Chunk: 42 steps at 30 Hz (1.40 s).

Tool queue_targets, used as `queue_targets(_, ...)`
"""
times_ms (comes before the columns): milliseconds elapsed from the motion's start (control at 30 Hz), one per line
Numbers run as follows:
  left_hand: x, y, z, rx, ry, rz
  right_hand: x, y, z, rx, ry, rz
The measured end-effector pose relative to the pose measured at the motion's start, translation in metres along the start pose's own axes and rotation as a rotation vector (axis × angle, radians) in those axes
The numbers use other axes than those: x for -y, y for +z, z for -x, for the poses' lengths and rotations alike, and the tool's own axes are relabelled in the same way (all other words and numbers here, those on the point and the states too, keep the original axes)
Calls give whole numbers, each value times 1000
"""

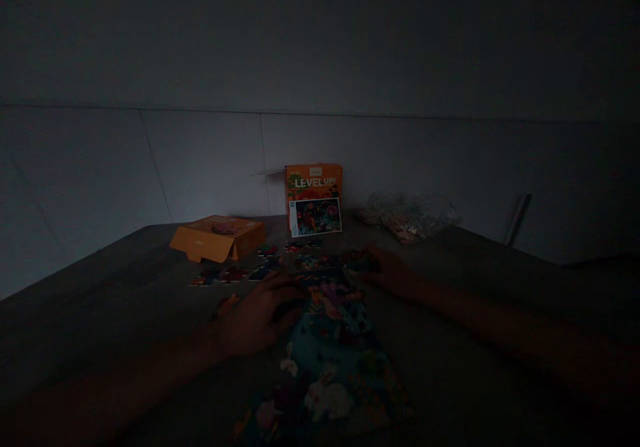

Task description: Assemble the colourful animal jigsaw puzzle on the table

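Note:
In dim light, a partly joined jigsaw picture [330, 360] with white rabbits lies on the grey table. My left hand [263, 310] rests at its left edge, fingers bent over the upper left part; whether they hold anything is too dark to tell. At the upper right edge, my right hand [383, 267] touches a dark puzzle piece [361, 260], its fingers curved around the piece's right side. Loose pieces [234, 274] lie beyond my left hand, and more [303, 245] sit near the upright picture card [317, 217].
An orange box [220, 233] lies with its flap open at the back left of the table [110, 293]. Another orange box [315, 180] stands behind the card. Crumpled clear plastic bags [410, 213] lie at the back right, near the wall [210, 160].

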<state>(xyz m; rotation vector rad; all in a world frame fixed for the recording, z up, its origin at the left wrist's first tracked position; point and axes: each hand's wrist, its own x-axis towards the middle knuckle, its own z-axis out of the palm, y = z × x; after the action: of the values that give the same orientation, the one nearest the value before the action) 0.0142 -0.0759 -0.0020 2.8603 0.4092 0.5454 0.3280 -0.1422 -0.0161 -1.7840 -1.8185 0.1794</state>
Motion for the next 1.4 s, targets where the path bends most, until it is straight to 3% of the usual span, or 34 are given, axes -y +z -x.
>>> queue_targets(133, 3, 2, 1, -3, -2, -47, 7, 5, 2, -64, -90, -65)
queue_targets(333, 5, 0, 2, 56, 120, -52, 4, 4, 3, -137, -77, -88)
queue_targets(433, 3, -3, 2, 134, 203, -27, 2, 6, 3, -90, -134, -137)
queue_targets(567, 1, -9, 2, 194, 244, 5, 11, 10, 10, 78, -294, -266)
queue_targets(733, -2, -12, 1, 234, 389, 44, 33, 13, 25, 179, -363, -172)
queue_targets(1000, -6, -14, -1, 201, 417, 59, 35, 16, 30, 165, -541, -98)
queue_targets(1267, -2, -9, 6, 85, 317, -84, 39, 12, 30, 85, -614, -87)
queue_targets(1400, -3, -9, 6, 93, 285, -109, 39, 13, 27, 23, -683, -109)
